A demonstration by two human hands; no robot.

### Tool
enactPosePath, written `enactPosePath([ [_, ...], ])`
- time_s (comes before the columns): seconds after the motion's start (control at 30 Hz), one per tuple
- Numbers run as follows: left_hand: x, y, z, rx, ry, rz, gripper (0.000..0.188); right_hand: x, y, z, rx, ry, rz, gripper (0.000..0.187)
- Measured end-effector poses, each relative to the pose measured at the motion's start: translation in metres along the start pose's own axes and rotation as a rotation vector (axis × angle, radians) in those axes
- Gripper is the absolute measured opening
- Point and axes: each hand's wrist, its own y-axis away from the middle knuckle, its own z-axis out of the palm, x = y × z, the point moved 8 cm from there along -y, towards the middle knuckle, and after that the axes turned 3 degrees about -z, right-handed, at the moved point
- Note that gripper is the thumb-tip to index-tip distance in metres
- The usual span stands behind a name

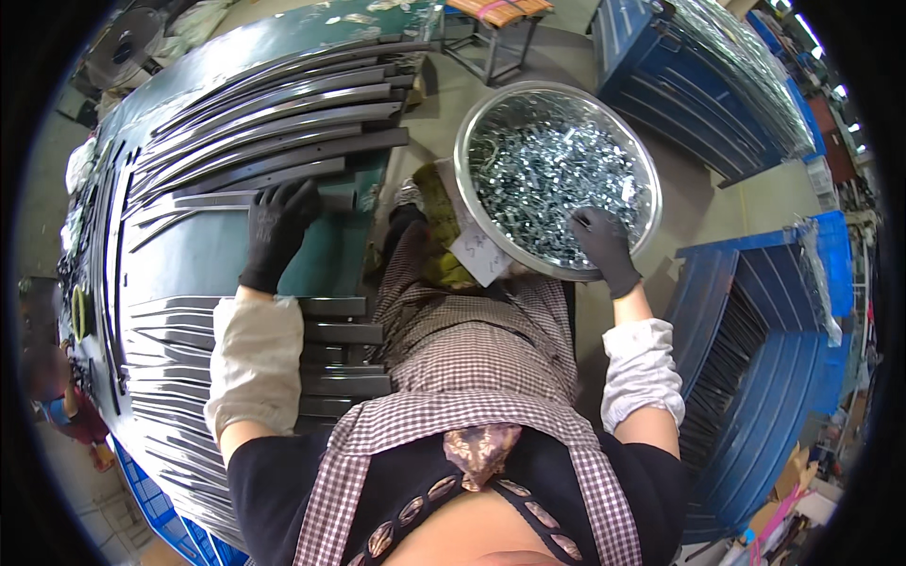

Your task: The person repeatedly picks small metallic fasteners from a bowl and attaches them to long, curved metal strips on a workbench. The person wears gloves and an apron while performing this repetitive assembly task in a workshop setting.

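Black gloves cover both of my hands. On the green table, my left hand (281,226) is closed over a long dark metal bar (335,202) near its right end. My right hand (604,247) is at the near right rim of a large round metal bowl (462,174), its fingertips drawn together over the contents. Small shiny metal pieces (552,174) fill the bowl; their exact kind is too small to tell. Whatever may be between my right fingers is hidden.
More dark bars (274,141) lie beyond my left hand, and another row (344,334) lies nearer me. Blue metal crates (698,94) stand at the right, one holding dark bars (722,363). A stool (495,19) stands behind the bowl. Another person (71,401) is at far left.
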Motion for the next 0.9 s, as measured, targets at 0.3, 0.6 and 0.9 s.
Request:
enactPosePath([
  [0.3,0.105,0.017,-0.004,-0.316,0.196,0.074,0.046,-0.047,0.009,-0.009,-0.091,-0.851,0.324,0.015],
  [0.6,0.206,0.016,-0.038,-0.257,0.385,0.254,0.044,-0.189,0.070,0.069,-0.571,-1.076,0.054,0.030],
  [0.9,0.182,0.024,-0.007,-0.416,0.753,-0.017,0.028,-0.209,0.059,0.036,-0.273,-0.779,-0.179,0.055],
])
